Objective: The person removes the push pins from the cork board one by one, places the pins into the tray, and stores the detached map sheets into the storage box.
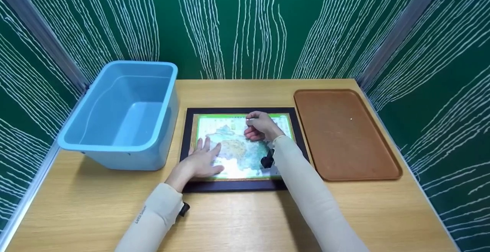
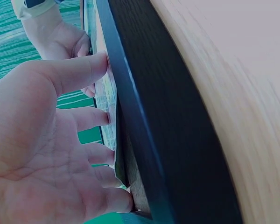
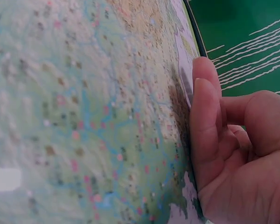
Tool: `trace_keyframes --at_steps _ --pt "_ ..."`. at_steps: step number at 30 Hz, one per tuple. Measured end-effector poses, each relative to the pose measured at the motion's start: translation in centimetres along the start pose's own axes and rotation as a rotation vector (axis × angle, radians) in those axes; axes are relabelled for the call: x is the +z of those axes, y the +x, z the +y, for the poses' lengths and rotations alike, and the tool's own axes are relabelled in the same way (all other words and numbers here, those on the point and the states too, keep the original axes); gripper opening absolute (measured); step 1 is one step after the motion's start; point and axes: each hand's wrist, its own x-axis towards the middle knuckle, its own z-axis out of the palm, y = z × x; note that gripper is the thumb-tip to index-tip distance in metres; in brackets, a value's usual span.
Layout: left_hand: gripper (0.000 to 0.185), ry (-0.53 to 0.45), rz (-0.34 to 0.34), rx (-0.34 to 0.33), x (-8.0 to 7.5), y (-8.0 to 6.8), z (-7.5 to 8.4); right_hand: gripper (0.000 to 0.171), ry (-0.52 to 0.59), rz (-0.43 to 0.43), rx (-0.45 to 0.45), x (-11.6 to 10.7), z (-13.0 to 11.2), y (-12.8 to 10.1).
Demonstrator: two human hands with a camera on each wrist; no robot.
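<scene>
The framed map puzzle [image 1: 240, 148] lay flat at the table's [image 1: 245, 213] centre, long axis left-to-right, with the left hand [image 1: 201, 161] pressing spread, straight fingers on its near-left area while the right hand [image 1: 261, 125], fingers curled, pinched at the map's far-centre surface, directly beneath its fingertips.

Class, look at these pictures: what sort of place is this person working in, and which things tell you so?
Probably a staged recording booth, not a home: green patterned walls close round a small wooden table, where a blue bin, a framed map and a brown tray sit neatly.
</scene>
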Motion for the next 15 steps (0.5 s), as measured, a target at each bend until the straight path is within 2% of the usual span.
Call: trace_keyframes --at_steps 15 --pt "0.080 -0.013 -0.001 -0.015 0.12 0.15 -0.11 0.019 0.002 -0.002 -0.014 0.01 0.13 0.04"
